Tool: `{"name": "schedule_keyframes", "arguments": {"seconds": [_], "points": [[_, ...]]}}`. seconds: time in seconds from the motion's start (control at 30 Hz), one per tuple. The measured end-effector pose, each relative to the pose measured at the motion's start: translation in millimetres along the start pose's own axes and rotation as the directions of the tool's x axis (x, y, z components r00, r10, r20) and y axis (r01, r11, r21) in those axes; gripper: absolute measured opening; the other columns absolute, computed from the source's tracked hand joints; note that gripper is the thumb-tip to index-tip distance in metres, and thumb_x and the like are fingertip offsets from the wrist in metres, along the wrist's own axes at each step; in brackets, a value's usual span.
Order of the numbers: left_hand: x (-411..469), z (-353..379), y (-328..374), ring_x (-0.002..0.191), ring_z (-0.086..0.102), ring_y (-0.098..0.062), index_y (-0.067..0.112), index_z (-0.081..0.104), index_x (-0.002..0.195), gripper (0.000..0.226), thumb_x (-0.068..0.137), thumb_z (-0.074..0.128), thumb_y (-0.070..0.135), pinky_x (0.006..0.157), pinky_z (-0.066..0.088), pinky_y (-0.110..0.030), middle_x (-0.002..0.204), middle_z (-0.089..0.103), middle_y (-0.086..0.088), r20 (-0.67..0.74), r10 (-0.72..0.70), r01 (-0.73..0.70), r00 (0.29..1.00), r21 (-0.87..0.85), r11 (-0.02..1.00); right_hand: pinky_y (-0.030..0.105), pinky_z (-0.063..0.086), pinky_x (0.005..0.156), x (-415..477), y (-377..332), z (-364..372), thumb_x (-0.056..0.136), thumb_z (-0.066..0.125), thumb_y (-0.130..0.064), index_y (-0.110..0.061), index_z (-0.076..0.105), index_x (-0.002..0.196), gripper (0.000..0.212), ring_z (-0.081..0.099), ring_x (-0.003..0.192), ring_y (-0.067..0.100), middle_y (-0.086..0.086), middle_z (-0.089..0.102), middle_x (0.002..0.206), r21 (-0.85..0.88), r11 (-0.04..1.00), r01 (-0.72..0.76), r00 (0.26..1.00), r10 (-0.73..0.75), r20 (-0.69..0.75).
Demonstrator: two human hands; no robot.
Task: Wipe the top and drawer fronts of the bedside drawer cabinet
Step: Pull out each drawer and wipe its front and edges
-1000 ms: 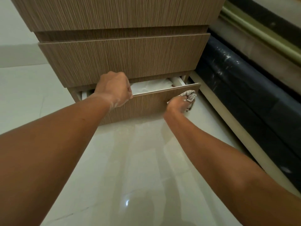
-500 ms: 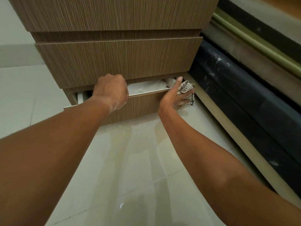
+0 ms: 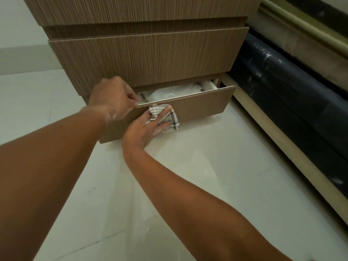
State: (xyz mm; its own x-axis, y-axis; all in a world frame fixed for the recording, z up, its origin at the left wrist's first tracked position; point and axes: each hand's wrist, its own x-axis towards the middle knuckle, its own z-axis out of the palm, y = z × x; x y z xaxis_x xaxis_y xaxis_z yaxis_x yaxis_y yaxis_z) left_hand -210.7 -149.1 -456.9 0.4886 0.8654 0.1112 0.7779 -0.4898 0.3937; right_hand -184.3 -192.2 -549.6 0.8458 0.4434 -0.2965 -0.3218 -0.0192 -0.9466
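The wood-grain bedside cabinet (image 3: 150, 59) fills the top of the view. Its bottom drawer (image 3: 203, 106) is pulled partly out, with white cloth or plastic (image 3: 169, 94) showing inside. My left hand (image 3: 113, 97) grips the top edge of that drawer front near its left end. My right hand (image 3: 148, 127) presses a checked grey-and-white cloth (image 3: 167, 117) flat against the drawer front, left of its middle. The middle drawer front above is closed. The cabinet top is out of view.
Glossy white floor tiles (image 3: 188, 176) lie under my arms. To the right runs a bed frame with a pale wooden base rail (image 3: 282, 144) and a dark plastic-wrapped side (image 3: 282, 87), close to the drawer's right end.
My right hand has slid the cloth from the drawer's right end leftward along its front. The drawer stays out and my left hand keeps its grip on the top edge.
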Motion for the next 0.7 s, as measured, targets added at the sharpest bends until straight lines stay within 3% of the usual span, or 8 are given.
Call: {"name": "schedule_keyframes", "arguments": {"seconds": [0.07,0.17,0.3,0.4,0.57,0.7], "points": [[-1.0,-11.3,-23.2,0.092,0.061,-0.014,0.021,0.081,0.099,0.013,0.087,0.076,0.025,0.083,0.047,-0.031,0.106,0.076,0.001,0.003,-0.041,0.041,0.999,-0.004,0.999,0.040,0.017,0.124,-27.6,11.8,15.6,0.106,0.038,-0.044,-0.069,0.006,0.145,0.056,-0.006,0.155,0.018,-0.010,-0.022,0.166,-0.028,0.996,0.085,0.991,-0.082,0.104],[-0.8,-23.9,-47.6,0.089,0.060,-0.015,0.020,0.082,0.098,0.013,0.086,0.077,0.023,0.080,0.045,-0.028,0.101,0.076,-0.002,-0.014,-0.110,0.110,0.994,0.006,0.994,0.020,0.017,0.114,-45.6,12.3,35.3,0.106,0.042,-0.039,-0.062,0.020,0.148,0.053,-0.003,0.154,0.009,-0.012,-0.023,0.165,-0.016,0.993,0.113,0.981,-0.109,0.160],[8.1,-31.5,-53.0,0.085,0.059,-0.011,0.024,0.082,0.092,0.009,0.086,0.075,0.021,0.077,0.042,-0.024,0.085,0.069,0.007,0.057,-0.095,0.092,0.994,0.053,0.994,0.025,0.018,0.113,-40.2,-10.2,52.7,0.107,0.040,-0.038,-0.057,0.019,0.151,0.053,0.002,0.155,0.014,-0.010,-0.018,0.167,0.025,1.000,0.009,0.999,-0.009,0.032],[10.9,-36.2,-59.0,0.088,0.064,-0.012,0.026,0.082,0.089,0.011,0.084,0.077,0.018,0.077,0.044,-0.023,0.085,0.073,0.007,0.150,-0.104,0.106,0.983,-0.004,0.994,0.031,0.017,0.118,-37.5,-20.2,56.2,0.107,0.037,-0.038,-0.055,0.013,0.153,0.055,-0.001,0.156,0.017,-0.008,-0.018,0.167,0.001,0.999,-0.046,0.999,0.047,-0.019],[10.8,-38.5,-63.1,0.083,0.066,-0.007,0.028,0.082,0.085,0.008,0.082,0.078,0.021,0.065,0.041,-0.015,0.078,0.073,0.011,0.175,-0.143,0.159,0.974,-0.081,0.984,0.041,0.015,0.124,-39.7,-28.3,55.9,0.106,0.032,-0.049,-0.059,0.004,0.151,0.054,-0.006,0.155,0.018,-0.011,-0.023,0.166,0.014,0.998,-0.068,0.998,0.068,0.005],[8.5,-41.3,-60.6,0.078,0.067,-0.003,0.030,0.080,0.082,0.007,0.083,0.078,0.023,0.063,0.043,-0.014,0.077,0.074,0.012,0.182,-0.170,0.186,0.968,-0.076,0.980,0.035,0.014,0.121,-43.5,-29.7,49.2,0.097,0.028,-0.069,-0.056,0.009,0.153,0.060,-0.008,0.155,0.012,-0.014,-0.024,0.165,0.146,0.984,-0.102,0.993,0.091,0.081]]}}
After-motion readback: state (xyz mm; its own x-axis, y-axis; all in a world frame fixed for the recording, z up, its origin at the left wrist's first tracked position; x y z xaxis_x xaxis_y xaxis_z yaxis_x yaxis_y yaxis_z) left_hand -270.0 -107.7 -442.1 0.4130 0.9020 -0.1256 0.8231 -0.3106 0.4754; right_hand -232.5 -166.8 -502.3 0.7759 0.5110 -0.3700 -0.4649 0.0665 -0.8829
